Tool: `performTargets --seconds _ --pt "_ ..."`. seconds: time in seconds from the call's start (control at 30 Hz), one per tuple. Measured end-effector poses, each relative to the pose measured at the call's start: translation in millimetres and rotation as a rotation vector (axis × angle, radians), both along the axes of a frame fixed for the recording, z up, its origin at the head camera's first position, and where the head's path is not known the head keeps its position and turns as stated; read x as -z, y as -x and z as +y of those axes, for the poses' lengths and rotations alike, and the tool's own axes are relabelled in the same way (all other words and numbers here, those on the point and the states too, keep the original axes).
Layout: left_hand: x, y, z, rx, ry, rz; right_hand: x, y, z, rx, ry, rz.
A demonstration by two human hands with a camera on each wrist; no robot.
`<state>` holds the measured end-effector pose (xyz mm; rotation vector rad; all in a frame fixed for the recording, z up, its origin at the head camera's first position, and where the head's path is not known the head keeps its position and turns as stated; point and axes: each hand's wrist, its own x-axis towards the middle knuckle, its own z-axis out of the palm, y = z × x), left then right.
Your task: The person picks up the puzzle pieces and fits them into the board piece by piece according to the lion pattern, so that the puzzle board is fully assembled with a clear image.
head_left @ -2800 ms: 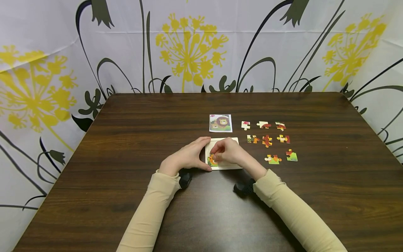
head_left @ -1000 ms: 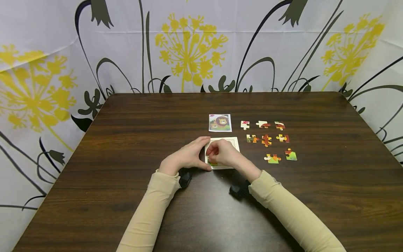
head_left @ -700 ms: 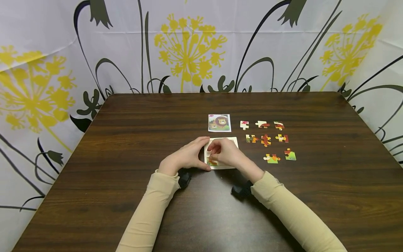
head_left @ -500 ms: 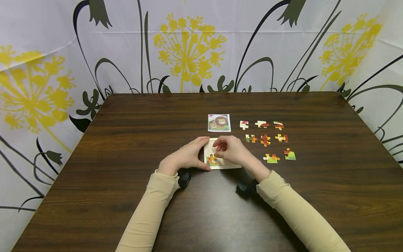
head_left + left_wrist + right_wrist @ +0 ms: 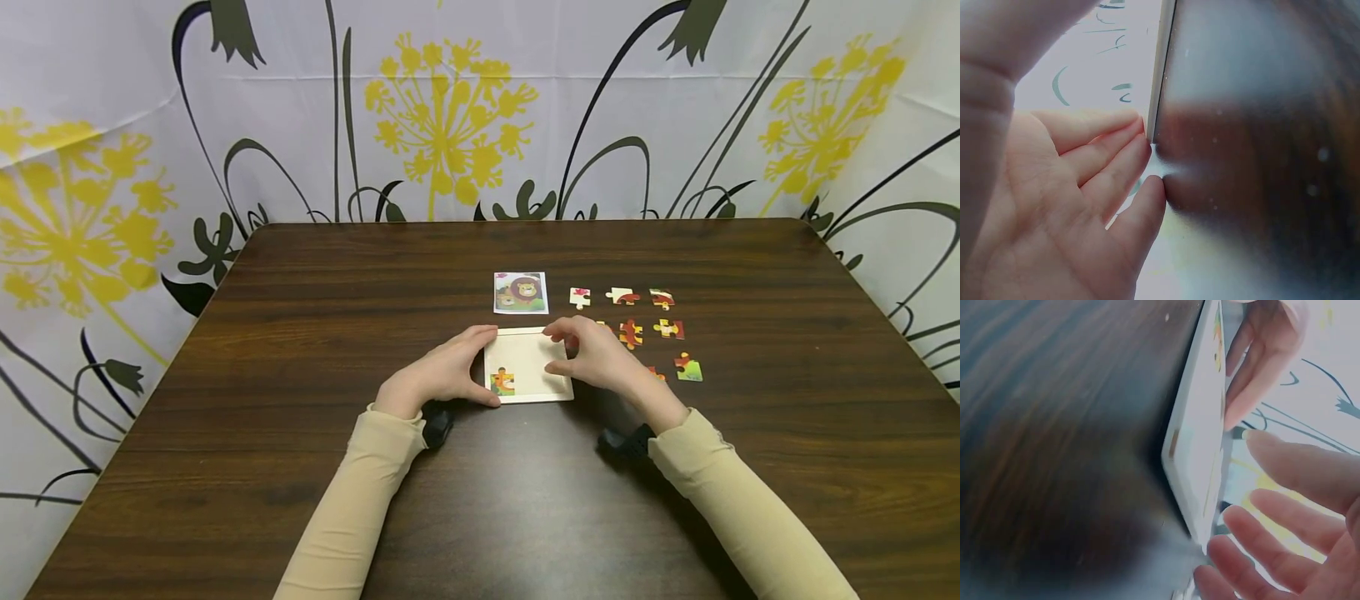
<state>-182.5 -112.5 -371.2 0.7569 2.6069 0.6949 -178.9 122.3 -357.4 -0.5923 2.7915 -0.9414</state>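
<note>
A pale wooden puzzle tray (image 5: 534,358) lies flat on the table. One puzzle piece (image 5: 502,382) with orange and green print sits in its near left corner. My left hand (image 5: 442,375) rests along the tray's left side, thumb at the near corner and fingertips at the far one. Those fingers look fairly straight in the left wrist view, touching the tray's edge. My right hand (image 5: 592,354) hovers over the tray's right edge with thumb and fingers apart, holding nothing. The right wrist view shows its spread fingers (image 5: 1272,550) beside the tray.
A printed lion picture (image 5: 521,293) lies behind the tray. Several loose puzzle pieces are set out to the right, among them a red one (image 5: 631,332) and a green-cornered one (image 5: 687,368). My right hand partly covers some. A flower-patterned cloth (image 5: 442,108) hangs behind the table.
My right hand has let go of the corner piece, lifted and moved right across the tray, its fingers spreading. The piece is now uncovered. My left hand stays at the tray's left side.
</note>
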Motion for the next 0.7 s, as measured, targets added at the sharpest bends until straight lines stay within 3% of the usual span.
performTargets --seconds 0.27,0.7 --pt "2.6 1.1 0 0.006 -0.003 0.012 4.7 -3.9 14 -0.067 -0.052 0.156" --pt "0.9 0.1 -1 0.012 -0.001 0.023 7.9 -1.1 38 -0.092 -0.163 0.142"
